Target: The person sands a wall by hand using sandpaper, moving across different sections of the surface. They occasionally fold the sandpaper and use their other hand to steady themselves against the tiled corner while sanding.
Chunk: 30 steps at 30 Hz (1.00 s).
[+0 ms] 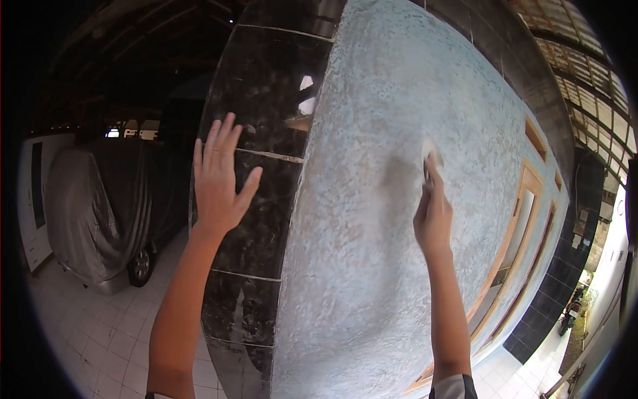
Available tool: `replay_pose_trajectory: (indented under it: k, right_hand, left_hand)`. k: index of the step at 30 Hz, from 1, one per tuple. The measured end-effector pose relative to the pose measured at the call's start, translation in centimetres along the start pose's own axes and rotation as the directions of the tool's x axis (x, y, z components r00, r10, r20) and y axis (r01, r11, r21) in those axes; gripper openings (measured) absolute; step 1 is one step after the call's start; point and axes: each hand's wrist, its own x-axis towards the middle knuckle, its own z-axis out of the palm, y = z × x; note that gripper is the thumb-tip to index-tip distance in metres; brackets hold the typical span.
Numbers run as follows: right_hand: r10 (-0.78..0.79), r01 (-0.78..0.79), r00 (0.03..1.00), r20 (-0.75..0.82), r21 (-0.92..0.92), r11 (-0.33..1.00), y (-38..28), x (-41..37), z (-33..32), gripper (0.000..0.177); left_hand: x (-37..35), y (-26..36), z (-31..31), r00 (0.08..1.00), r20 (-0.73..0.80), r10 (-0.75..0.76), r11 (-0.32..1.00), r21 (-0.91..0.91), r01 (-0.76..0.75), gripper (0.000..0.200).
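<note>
My left hand [219, 179] is raised in front of the column of glossy black tiles [256, 213], its fingers stretched out and nothing in them. On the right, my right hand [433, 216] is closed around a small flat tool with a pale, rounded blade [430, 153]. The tool is up against the blue-grey wall [359, 219], and its exact kind is partly hidden by my fingers. That wall has a rough, blotchy surface, with the shadow of my arm falling on it left of the tool. A pale joint line runs where the tiles meet the wall.
A car under a grey cover [93, 206] stands at the left on a white tiled floor [119, 332]. Wooden window frames [525, 199] are set in the wall at the right. Farther right are dark tiles [558, 286] and a parked motorbike [570, 316].
</note>
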Motion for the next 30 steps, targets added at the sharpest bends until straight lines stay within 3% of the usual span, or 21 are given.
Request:
replay_pose_trajectory:
  k: [2,4,6,9,10,13,15,16,18,21,24,26,27,30]
  right_hand:
    - [0.011,-0.009,1.000,0.010,-0.138,0.990,2.2,5.3,2.1,0.063]
    - [0.023,-0.016,0.999,0.032,-0.208,0.978,4.1,8.2,3.7,0.068]
    - [-0.051,0.075,0.996,0.079,-0.342,0.937,4.7,9.4,5.2,0.079]
    - [0.013,0.066,0.979,0.205,-0.374,0.925,5.1,11.7,4.2,0.077]
    - [0.060,-0.001,0.985,0.163,-0.345,0.939,6.1,12.7,4.1,0.077]
    - [0.075,0.003,0.984,0.163,-0.433,0.902,4.7,13.2,4.1,0.076]
    - [-0.097,0.225,0.950,0.298,-0.434,0.873,2.1,12.9,4.9,0.075]
    - [-0.113,0.239,0.948,0.296,-0.435,0.868,2.4,14.0,4.8,0.075]
    - [0.097,0.015,0.961,0.259,-0.398,0.917,4.4,15.0,4.2,0.071]
    - [0.045,0.070,0.975,0.219,-0.490,0.869,4.4,14.9,5.7,0.069]
    - [0.014,0.160,0.945,0.326,-0.501,0.850,1.8,14.0,6.4,0.066]
    - [0.023,0.109,0.973,0.232,-0.542,0.833,5.0,14.6,6.2,0.063]
    - [0.122,0.028,0.968,0.219,-0.578,0.816,5.9,15.4,5.5,0.063]
    - [0.195,-0.014,0.949,0.249,-0.584,0.812,5.0,15.5,5.9,0.064]
  left_hand:
    - [0.1,-1.7,1.7,0.994,-0.060,-0.092,0.970,0.220,0.103,0.065]
    - [0.1,-1.9,1.6,0.997,-0.002,-0.074,0.971,0.227,0.072,0.065]
    - [-0.1,-2.0,1.5,0.996,0.020,-0.089,0.964,0.254,0.081,0.065]
    - [-0.2,-2.1,1.6,0.995,0.008,-0.099,0.970,0.222,0.095,0.067]
    - [-0.1,-2.1,1.7,0.995,0.011,-0.101,0.971,0.217,0.096,0.067]
    - [-0.3,-2.2,1.7,0.996,0.007,-0.090,0.967,0.240,0.086,0.066]
    - [-0.3,-2.2,1.8,0.995,-0.008,-0.100,0.969,0.228,0.099,0.066]
    - [-0.1,-2.3,1.8,0.994,-0.023,-0.109,0.967,0.229,0.111,0.066]
    - [-0.3,-2.2,1.6,0.995,0.016,-0.095,0.962,0.257,0.087,0.064]
    - [-0.3,-2.2,1.7,0.995,0.013,-0.102,0.958,0.272,0.095,0.064]
    - [-0.3,-2.2,1.6,0.994,0.009,-0.109,0.963,0.248,0.104,0.064]
    - [-0.3,-2.1,1.6,0.994,0.014,-0.107,0.963,0.250,0.100,0.064]
    - [-0.4,-2.1,1.5,0.994,0.019,-0.105,0.962,0.257,0.096,0.064]
    - [-0.3,-1.9,1.5,0.991,0.020,-0.130,0.960,0.252,0.121,0.064]
